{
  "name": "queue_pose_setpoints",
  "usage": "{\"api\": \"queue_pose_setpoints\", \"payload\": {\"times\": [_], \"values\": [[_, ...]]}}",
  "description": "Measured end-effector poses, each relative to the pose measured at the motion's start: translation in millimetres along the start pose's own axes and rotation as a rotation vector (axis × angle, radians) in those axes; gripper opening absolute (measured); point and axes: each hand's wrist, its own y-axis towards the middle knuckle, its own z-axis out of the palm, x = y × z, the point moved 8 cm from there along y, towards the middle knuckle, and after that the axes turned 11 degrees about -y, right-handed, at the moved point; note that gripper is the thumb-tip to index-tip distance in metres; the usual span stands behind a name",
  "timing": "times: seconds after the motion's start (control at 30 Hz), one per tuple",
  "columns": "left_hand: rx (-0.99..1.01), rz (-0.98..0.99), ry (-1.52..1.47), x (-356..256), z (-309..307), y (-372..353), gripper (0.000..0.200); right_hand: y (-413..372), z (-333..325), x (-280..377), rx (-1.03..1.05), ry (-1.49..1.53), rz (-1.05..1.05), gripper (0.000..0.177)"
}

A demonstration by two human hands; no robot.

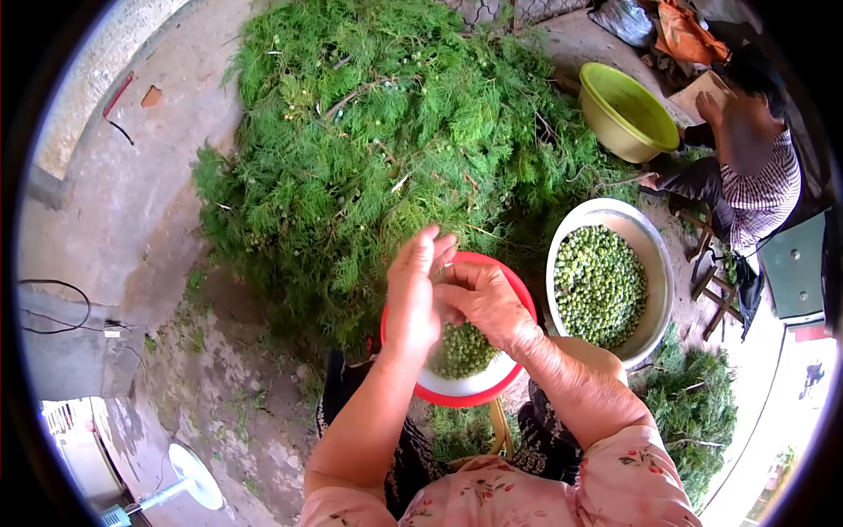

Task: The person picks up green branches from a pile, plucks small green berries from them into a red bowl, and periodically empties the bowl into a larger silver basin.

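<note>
Beyond the red-rimmed basin [465, 400] I see branches [395, 149] blocking; at its right, a metal basin [660, 285]; at its left, the ground [246, 386] leaves passage.

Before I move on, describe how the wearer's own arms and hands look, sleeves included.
The left hand and right hand are ungloved, and the forearms are bare. The right sleeve is pink, printed with small red flowers and green leaves; the left sleeve is pink too, showing less of its print.
</note>
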Motion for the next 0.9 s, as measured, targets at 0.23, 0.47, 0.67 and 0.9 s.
{"api": "queue_pose_setpoints", "payload": {"times": [0.23, 0.47, 0.67, 0.9], "values": [[0.117, 0.639, 0.706, -6, 24, -30, 0.024, -4, -7, -37, 0.105, -0.949, -0.09, 0.017], [0.487, 0.734, 1.066, 14, 68, -48, 0.021, -4, -9, -96, 0.179, -0.642, -0.029, 0.044], [0.508, 0.658, 1.211, 22, 62, -49, 0.016, 33, -15, -203, 0.094, 0.206, -0.136, 0.037], [0.461, 0.647, 1.239, 0, 59, -43, 0.013, 100, 50, -124, 0.202, -0.657, -0.093, 0.037]]}}
